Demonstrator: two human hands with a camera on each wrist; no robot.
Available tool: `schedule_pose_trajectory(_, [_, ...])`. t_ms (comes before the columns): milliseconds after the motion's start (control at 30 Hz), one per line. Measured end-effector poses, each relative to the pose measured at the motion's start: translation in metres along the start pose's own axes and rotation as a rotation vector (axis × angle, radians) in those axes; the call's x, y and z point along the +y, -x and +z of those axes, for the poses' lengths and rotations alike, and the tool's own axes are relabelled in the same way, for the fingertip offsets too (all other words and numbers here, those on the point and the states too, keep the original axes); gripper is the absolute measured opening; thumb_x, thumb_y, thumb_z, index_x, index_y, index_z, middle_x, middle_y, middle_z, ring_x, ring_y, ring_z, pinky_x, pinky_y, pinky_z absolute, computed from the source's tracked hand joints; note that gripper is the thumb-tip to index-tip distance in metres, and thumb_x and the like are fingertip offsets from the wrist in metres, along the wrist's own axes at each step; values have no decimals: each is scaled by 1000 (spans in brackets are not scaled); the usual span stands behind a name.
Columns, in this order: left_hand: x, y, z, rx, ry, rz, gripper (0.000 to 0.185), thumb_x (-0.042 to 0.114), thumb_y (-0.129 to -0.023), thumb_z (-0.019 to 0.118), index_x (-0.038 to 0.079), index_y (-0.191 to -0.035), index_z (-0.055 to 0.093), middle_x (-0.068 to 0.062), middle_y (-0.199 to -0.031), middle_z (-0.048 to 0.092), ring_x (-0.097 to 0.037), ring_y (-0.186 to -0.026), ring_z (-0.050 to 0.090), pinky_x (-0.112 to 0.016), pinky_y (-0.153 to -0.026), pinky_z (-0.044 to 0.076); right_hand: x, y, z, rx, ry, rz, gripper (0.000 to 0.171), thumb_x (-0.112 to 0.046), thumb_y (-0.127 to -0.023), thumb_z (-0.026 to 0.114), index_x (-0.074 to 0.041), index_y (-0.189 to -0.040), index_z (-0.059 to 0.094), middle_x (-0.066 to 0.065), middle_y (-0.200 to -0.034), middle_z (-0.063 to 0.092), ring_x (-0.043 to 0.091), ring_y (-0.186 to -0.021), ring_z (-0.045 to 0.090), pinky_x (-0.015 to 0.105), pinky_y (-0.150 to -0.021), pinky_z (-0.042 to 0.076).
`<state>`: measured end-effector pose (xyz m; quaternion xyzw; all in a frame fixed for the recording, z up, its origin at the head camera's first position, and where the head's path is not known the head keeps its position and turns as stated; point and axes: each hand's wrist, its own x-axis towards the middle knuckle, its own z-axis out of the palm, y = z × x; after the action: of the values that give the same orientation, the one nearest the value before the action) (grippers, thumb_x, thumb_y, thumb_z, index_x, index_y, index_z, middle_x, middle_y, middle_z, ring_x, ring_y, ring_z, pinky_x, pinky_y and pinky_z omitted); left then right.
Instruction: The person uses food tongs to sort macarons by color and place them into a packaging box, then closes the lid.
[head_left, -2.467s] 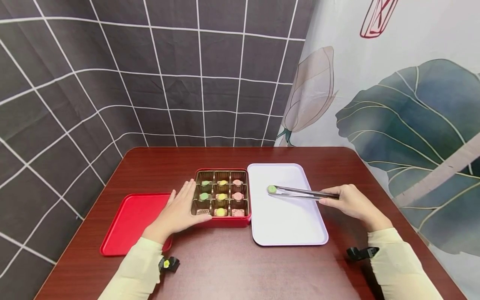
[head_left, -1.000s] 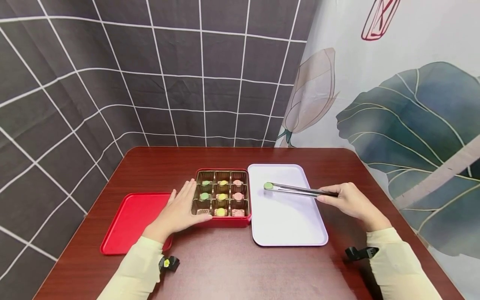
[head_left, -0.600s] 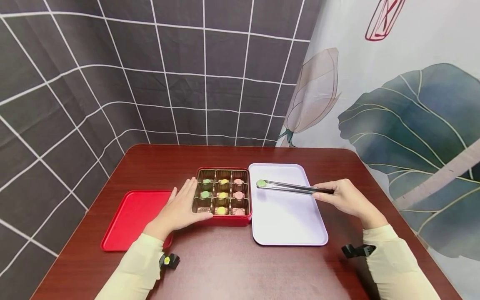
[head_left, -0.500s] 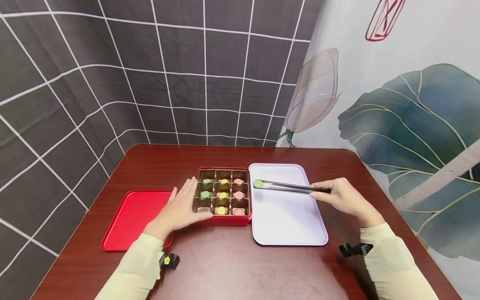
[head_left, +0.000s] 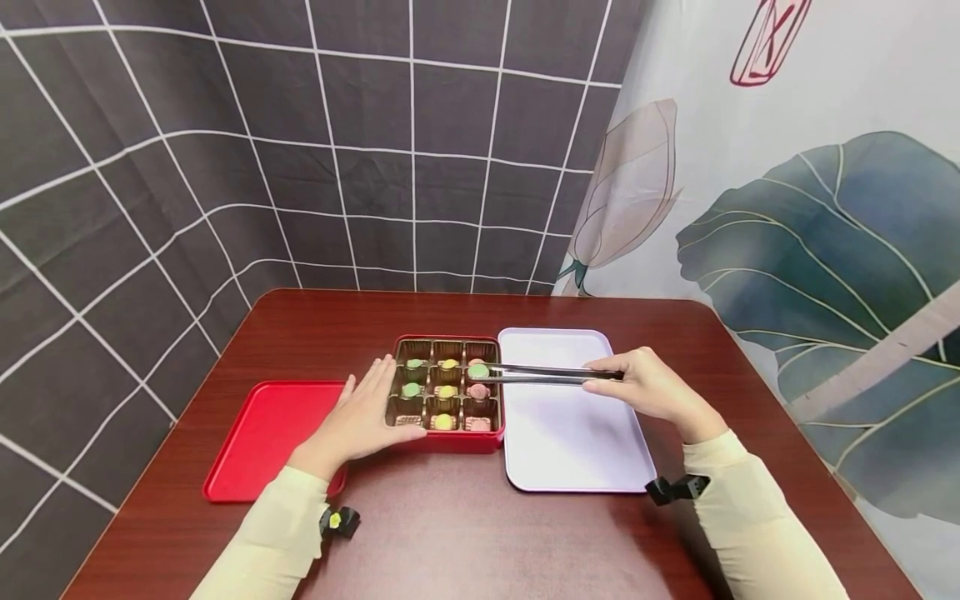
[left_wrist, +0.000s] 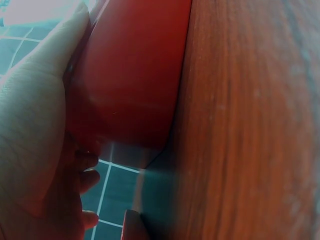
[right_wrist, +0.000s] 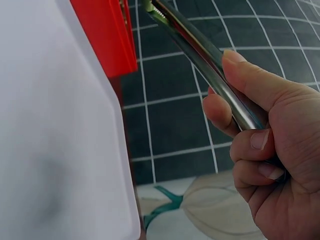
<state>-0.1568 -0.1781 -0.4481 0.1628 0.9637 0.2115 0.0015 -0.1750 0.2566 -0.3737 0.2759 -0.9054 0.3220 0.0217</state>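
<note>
Right hand [head_left: 651,388] grip clenched on tongs [head_left: 543,375], tips pinching green sweet [head_left: 477,371] over box [head_left: 450,440] right column, above pink one, keeping fingers off food. Left hand [head_left: 358,419] flat against box's left side, steadying it on tabletop [head_left: 480,533]. White tray [head_left: 570,442] beside box.

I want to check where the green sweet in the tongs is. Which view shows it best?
The head view: the green sweet sits at the tongs' tip over the red box's right column. The right wrist view shows only a sliver of it; the left wrist view shows none.
</note>
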Motion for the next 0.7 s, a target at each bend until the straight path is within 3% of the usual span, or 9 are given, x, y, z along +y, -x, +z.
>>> schedule_pose_trajectory(100, [0,0,-1,-2,3,1,120,75,-70,64,4,-154,14,-12,-160,13,-29,-147,9,-59,-114,6,-4,-7,6,-11,-4,-31,30,-30,-81,78,-10,-102,77,-10,-81,70,3,-49,37,21,-40,28])
schedule_pose_trajectory(333, [-1,1,-1,-8,7,1,123,79,-68,61,5,-154,13,-12,-160,12,-28,-147,8,-59,-114,6,-16,-21,21,-50,-23,-106,24,-29,-82,77,-15,-101,77,-11,-83,70,4,-54,48,20,-43,36])
schedule_pose_trajectory(533, [-3,0,1,-10,-7,10,130,87,-63,56,5,-154,12,-12,-160,12,-28,-147,9,-59,-114,7,-27,-31,32,-127,-41,-117,22,-35,-86,73,-19,-101,76,-14,-79,67,4,-56,48,21,-45,37])
schedule_pose_trajectory(700, [-4,0,0,-12,-7,17,133,88,-60,56,5,-154,12,-12,-160,12,-28,-147,9,-59,-113,7,-34,-36,39,-134,-11,-144,21,-36,-85,73,-21,-100,77,-16,-77,67,3,-57,50,21,-47,39])
